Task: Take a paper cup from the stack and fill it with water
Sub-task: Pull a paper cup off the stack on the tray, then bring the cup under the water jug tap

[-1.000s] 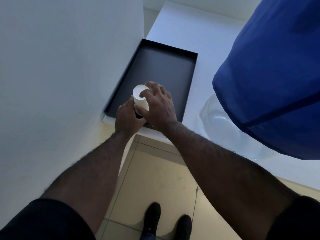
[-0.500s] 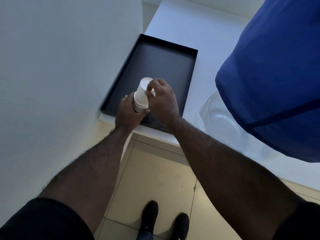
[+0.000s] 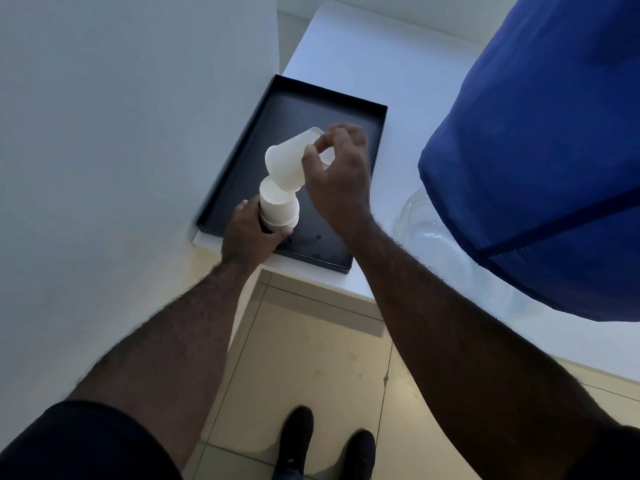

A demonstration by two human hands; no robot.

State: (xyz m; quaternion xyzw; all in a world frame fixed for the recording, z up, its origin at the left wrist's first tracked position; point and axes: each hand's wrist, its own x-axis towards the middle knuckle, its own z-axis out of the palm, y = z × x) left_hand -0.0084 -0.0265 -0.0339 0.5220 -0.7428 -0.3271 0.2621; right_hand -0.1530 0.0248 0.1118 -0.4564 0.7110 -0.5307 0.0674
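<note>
Now | your right hand pinches the cup, tilted, mouth up-right, base just above the stack | left hand grips the stack over the tray | bottle lies right, nearer your right hand.

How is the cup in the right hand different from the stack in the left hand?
The cup is a single one, tilted and lifted clear above the black tray, pinched by the right hand. The stack holds several nested cups, stands nearly upright lower down, and is gripped by the left hand. Both are plain white paper.
</note>
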